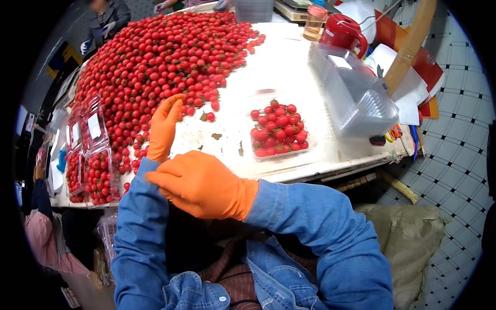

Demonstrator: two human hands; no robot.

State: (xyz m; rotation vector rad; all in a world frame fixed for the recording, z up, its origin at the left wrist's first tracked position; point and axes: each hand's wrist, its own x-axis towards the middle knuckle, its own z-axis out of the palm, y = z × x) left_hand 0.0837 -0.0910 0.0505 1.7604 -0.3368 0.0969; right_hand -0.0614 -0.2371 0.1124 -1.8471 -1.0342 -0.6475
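My left hand (164, 129), in an orange rubber glove, is raised at the edge of the cherry tomato heap (170, 57). Its fingers stretch upward and hold nothing. Across the left wrist reaches my right hand (206, 186), gloved the same way. Its fingers are closed at the left denim sleeve (142, 199), near the glove's cuff; the exact grip is partly hidden. To the right of both hands, a clear plastic punnet (281, 156) filled with cherry tomatoes (279, 126) stands on the white table (274, 62).
Filled clamshell punnets (98, 175) stand at the left edge. Nested empty plastic trays (356, 98), a red jug (341, 32) and an orange-lidded jar (314, 23) are at right. A cardboard strip (411, 46) rises there. Other people (108, 20) stand around the table.
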